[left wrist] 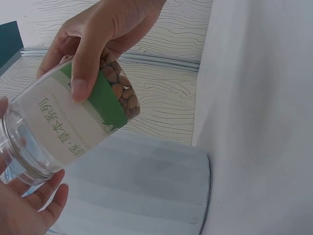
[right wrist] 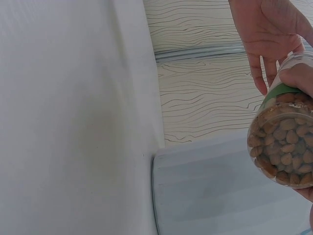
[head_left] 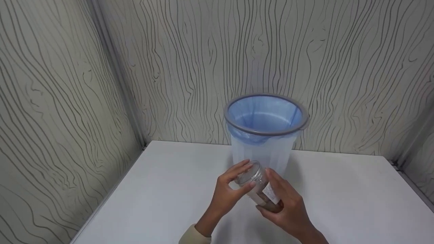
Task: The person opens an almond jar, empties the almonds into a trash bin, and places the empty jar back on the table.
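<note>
A clear plastic jar (head_left: 259, 189) with almonds (right wrist: 288, 147) in its bottom is tilted between both hands, its top end pointing up and left in the head view. My right hand (head_left: 290, 206) grips the jar's lower body, thumb on one side and fingers on the other. Around the clear top end, my left hand (head_left: 229, 188) spreads its thumb and fingers to opposite sides of the rim. A white and green label (left wrist: 63, 112) wraps the jar in the left wrist view. The jar is held above the table, in front of a bin (head_left: 266, 132).
The bin has a grey rim ring and a blue liner (head_left: 264, 113), and stands on the white table (head_left: 162, 193) towards its back edge. Wood-grain patterned panels (head_left: 190, 67) rise behind and at the left of the table.
</note>
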`<state>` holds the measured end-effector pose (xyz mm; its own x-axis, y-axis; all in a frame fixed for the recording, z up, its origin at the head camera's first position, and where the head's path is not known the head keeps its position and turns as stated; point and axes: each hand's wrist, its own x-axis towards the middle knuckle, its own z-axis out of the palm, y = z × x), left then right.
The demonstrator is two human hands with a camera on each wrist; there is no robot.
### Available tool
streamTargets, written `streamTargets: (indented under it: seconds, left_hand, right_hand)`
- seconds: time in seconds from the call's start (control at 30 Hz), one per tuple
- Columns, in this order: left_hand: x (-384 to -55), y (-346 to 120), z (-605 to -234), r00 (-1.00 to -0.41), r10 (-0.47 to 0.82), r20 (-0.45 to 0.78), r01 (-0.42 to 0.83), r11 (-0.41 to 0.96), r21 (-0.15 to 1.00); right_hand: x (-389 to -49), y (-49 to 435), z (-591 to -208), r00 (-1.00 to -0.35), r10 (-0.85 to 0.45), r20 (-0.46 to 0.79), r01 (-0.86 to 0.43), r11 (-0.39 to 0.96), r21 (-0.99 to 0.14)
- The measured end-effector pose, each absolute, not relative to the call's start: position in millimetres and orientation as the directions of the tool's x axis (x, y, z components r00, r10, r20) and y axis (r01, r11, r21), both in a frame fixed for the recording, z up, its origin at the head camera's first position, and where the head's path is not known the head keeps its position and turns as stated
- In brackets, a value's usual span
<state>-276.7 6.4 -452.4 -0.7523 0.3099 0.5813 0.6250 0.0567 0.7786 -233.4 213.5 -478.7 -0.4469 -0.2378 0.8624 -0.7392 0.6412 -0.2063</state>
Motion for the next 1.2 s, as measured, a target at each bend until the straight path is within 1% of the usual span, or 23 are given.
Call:
streamTargets:
  seconds: [0.33, 0.53, 0.8, 1.03, 1.2]
  left_hand:
    - [-277.3, 6.2, -451.7, -0.754, 0.307, 0.581, 0.626, 0.066, 0.777]
    - [-277.3, 4.9, -451.1, -0.756, 0.294, 0.585, 0.628, 0.077, 0.774]
    - [-276.4, 3.5, -449.9, -0.782, 0.269, 0.563, 0.6, 0.079, 0.796]
    - [-278.6, 2.5, -450.2, -0.818, 0.23, 0.527, 0.556, 0.08, 0.827]
    - [-280.6, 1.1, -451.8, -0.816, 0.223, 0.533, 0.554, 0.04, 0.832]
  right_hand:
    - [-234.9, 214.6, -479.6, -0.428, -0.248, 0.869, -0.746, 0.639, -0.186]
    - [-234.8, 214.3, -480.1, -0.433, -0.248, 0.867, -0.742, 0.644, -0.186]
    - [-234.3, 213.1, -480.2, -0.448, -0.239, 0.862, -0.738, 0.643, -0.206]
    - [-234.2, 213.2, -479.4, -0.451, -0.228, 0.863, -0.741, 0.635, -0.22]
    - [-233.9, 213.8, -478.4, -0.454, -0.223, 0.862, -0.74, 0.633, -0.226]
